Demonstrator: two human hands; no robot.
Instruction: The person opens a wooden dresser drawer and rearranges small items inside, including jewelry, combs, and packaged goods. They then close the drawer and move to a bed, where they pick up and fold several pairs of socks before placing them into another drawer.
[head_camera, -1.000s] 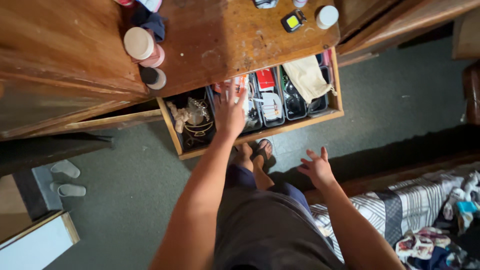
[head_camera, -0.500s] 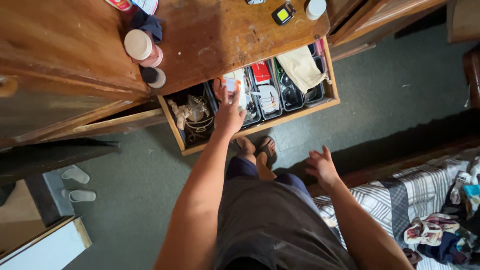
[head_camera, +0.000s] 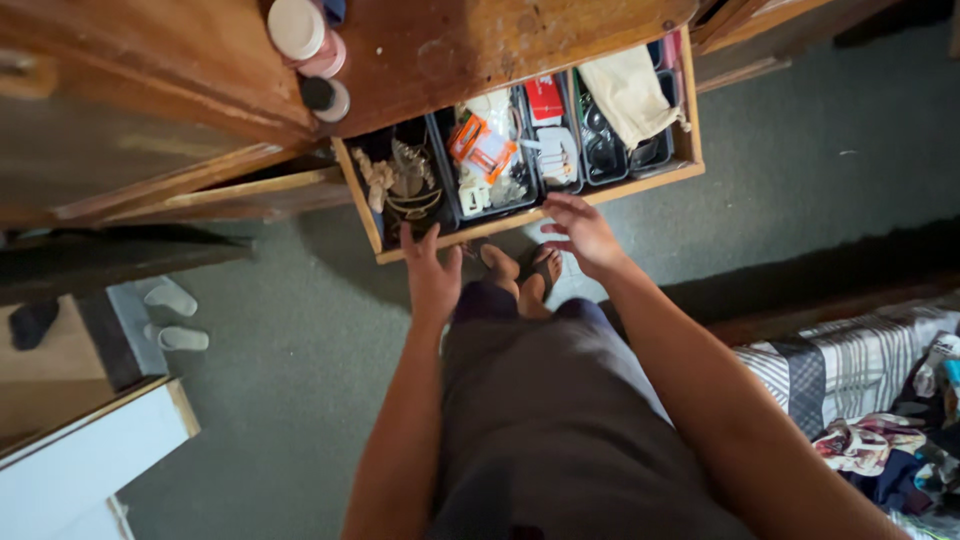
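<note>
Head view shows the drawer (head_camera: 640, 182) pulled out at twelve o'clock. Your left hand (head_camera: 432, 275) and right hand (head_camera: 585, 232) rest spread and empty on its front edge, placed apart to push evenly; orange packets (head_camera: 480, 150) lie inside.

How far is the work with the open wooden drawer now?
Done: the wooden drawer stands pulled out, its dark divider trays filled, an orange packet lying on top. In hand: the left hand and the right hand are both at the front edge, holding nothing. Left: the drawer is not yet shut.
</note>
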